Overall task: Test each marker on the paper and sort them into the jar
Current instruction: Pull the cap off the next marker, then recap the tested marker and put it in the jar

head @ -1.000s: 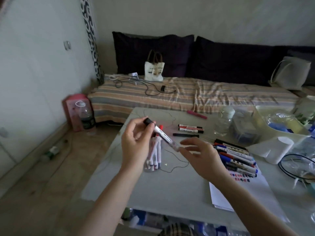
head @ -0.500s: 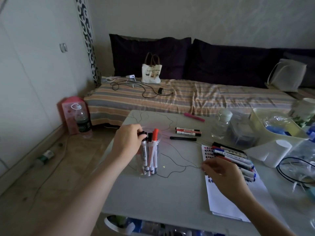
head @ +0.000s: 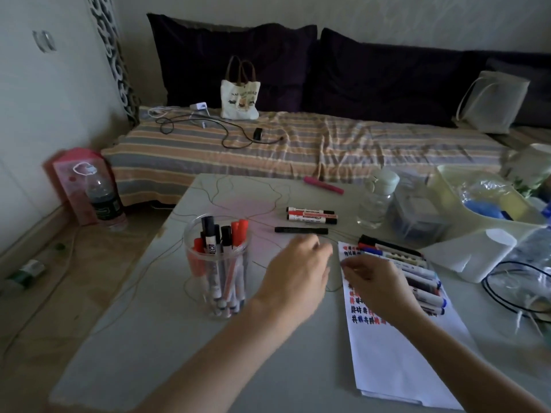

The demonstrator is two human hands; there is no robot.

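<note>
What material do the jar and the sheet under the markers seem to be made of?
The jar looks like clear glossy plastic or glass: the markers inside show through its wall. The sheet looks like matt white paper: thin and flat, with ink marks on it.

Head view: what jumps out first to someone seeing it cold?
The clear jar left of centre on the table, packed with upright red- and black-capped markers. Next, both bare hands at centre, the left hand and right hand over the left edge of the paper with its red and black test marks. A row of markers lies on the paper's far end.
</note>
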